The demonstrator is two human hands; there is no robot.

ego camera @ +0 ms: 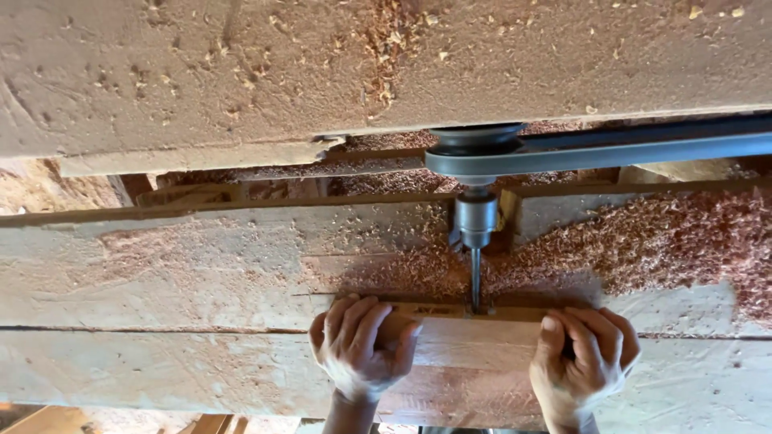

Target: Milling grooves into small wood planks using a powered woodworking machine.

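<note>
A reddish wooden board [474, 354] lies flat on the plank bench, its far edge pressed against a dark drill bit [475, 281]. The bit sticks out of a grey metal chuck [476, 219], which sits below a pulley [476, 138] with a dark belt [643, 149] running off to the right. My left hand [362, 345] grips the board's far edge on the left of the bit. My right hand [581, 354] grips the same edge on the right of the bit. Both hands have fingers curled over the board.
Reddish wood shavings [667, 241] are heaped on the bench right of the chuck and around the bit. A broad dusty timber surface [241, 72] fills the top of the view. The bench planks [161, 273] stretch away to the left, with a gap above them.
</note>
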